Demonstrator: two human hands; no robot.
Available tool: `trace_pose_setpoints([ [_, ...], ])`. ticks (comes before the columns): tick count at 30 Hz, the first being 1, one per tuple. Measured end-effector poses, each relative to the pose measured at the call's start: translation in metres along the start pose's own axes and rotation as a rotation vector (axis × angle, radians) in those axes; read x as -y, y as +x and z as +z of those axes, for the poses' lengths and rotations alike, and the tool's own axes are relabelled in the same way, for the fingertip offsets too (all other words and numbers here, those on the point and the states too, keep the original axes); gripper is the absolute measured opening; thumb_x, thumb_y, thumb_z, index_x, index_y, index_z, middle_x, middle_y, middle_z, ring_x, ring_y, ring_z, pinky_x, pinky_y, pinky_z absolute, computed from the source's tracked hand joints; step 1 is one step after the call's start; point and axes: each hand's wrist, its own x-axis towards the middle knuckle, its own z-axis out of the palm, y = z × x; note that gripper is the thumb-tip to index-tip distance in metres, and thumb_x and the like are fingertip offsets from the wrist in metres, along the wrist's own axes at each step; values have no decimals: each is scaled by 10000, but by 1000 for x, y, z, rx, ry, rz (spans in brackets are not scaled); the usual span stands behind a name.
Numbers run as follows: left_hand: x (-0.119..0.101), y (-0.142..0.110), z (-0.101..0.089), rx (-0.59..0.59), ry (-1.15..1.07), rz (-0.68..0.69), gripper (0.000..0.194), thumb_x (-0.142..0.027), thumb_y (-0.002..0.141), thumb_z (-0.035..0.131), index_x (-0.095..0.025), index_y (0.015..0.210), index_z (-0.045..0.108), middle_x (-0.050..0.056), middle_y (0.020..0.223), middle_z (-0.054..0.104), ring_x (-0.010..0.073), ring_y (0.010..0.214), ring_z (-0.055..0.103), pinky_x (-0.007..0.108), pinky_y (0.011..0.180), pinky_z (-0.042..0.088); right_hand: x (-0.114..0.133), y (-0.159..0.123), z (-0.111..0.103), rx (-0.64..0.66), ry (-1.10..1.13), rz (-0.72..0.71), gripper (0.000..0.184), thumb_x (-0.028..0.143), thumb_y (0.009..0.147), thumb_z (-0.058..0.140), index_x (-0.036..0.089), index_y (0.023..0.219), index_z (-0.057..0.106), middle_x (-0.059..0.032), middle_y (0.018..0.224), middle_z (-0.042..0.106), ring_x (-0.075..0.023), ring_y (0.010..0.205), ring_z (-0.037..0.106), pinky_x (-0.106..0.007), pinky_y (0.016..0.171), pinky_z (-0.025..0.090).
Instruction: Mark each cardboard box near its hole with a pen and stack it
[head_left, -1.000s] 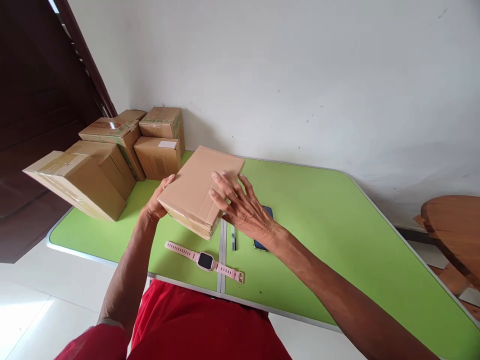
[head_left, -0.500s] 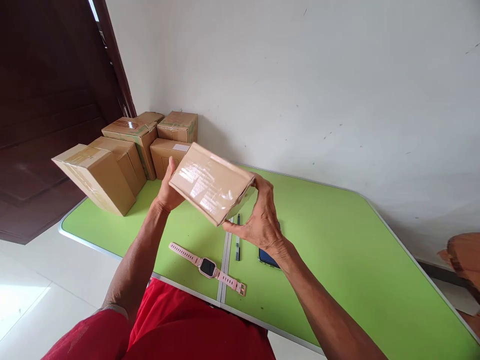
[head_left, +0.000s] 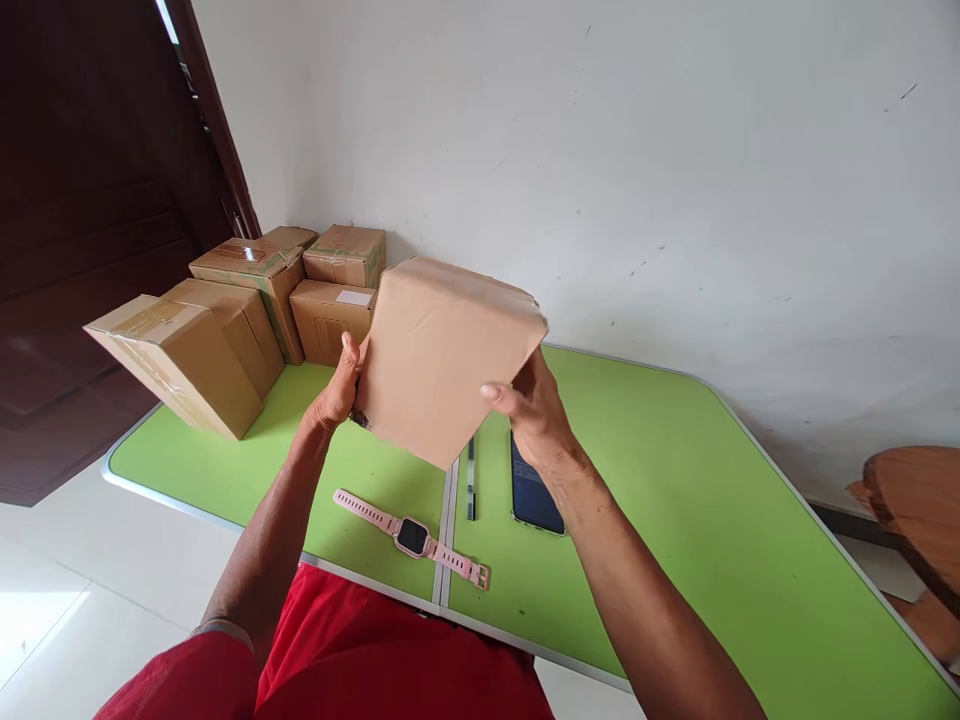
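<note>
A brown cardboard box (head_left: 442, 365) is held tilted above the green table (head_left: 645, 500), between both my hands. My left hand (head_left: 339, 388) grips its left side, thumb up and the other fingers hidden. On the right side my right hand (head_left: 536, 410) is closed around a lower corner, its thumb lying on the broad plain face. Below the box lie a pink-strapped smartwatch (head_left: 412, 537) and a slim dark pen-like item (head_left: 471, 485). A smartphone (head_left: 534, 495) rests beside my right wrist, partly covered by it.
Several cardboard boxes (head_left: 247, 275) stand grouped at the table's left back, one large box (head_left: 180, 365) leaning out at the front. A white wall (head_left: 600, 150) rises behind the table. A dark door (head_left: 90, 200) is at left, a wooden piece of furniture (head_left: 915, 500) at right.
The box has been turned in my hands, so a broad plain face replaces the shiny taped one. My right hand has shifted its grip, and more of the phone shows.
</note>
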Motion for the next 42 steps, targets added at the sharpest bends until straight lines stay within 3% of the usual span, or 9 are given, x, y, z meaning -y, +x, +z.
trace_pose_setpoints([
  [5,-11,-14,-6,182,9,18,1094,-1055,910,365,-279,1620,666,91,1690,635,417,1736,347,543,1449,255,-6,2,-5,-101,249,190,628,677,716,865,325,1204,684,-95,1419,719,-439,1463,569,-605,1042,600],
  [10,-1,-33,14,38,-175,28,1184,-1075,857,454,-317,1766,427,139,1790,492,463,1632,490,641,1333,418,-12,-6,4,-262,472,202,530,664,716,896,340,1074,677,-55,1349,729,-384,1392,600,-498,911,644],
  [16,17,-47,43,-72,-72,84,1246,-844,834,804,-359,1806,195,130,1873,286,422,1745,264,607,1360,404,-27,-24,33,-299,641,213,480,642,703,942,336,935,653,-32,1263,734,-324,1277,636,-519,958,662],
  [21,8,-34,15,-171,-27,105,1172,-626,751,904,-287,1736,369,153,1677,564,412,1567,522,573,1260,516,-49,-46,28,-211,507,290,522,652,709,961,298,825,595,-33,1184,723,-329,1339,626,-645,1141,608],
  [27,-37,-20,-44,-47,295,80,1101,-567,723,908,-266,1700,498,138,1674,592,458,1514,559,621,1288,457,-38,-37,-7,-427,-50,135,959,754,765,921,356,1537,515,-156,1762,453,-382,1624,475,-702,1324,418],
  [31,-64,-2,-53,236,451,-56,962,-508,719,902,-307,1623,642,95,1573,701,470,1414,645,616,1209,531,-8,-8,-11,-71,-265,48,1010,791,770,913,344,1599,549,-154,1801,469,-407,1678,423,-716,1361,336],
  [35,-64,17,-42,490,350,-161,867,-483,741,879,-282,1568,714,117,1457,785,464,1278,742,565,1069,626,-2,17,-4,373,-110,262,916,771,768,930,337,1523,645,-134,1654,647,-435,1588,538,-739,1318,376],
  [38,-52,25,-38,528,286,-191,852,-484,737,885,-283,1549,725,135,1422,799,453,1254,755,581,1065,625,-15,21,3,432,40,360,860,749,774,920,315,1471,662,-117,1437,764,-424,1417,666,-699,1235,476],
  [42,-40,24,-39,392,327,-227,904,-552,707,921,-289,1547,715,149,1462,772,459,1322,723,634,1147,572,-33,12,11,270,58,337,833,716,734,932,287,1397,668,-117,1328,749,-400,1286,698,-631,1125,554],
])
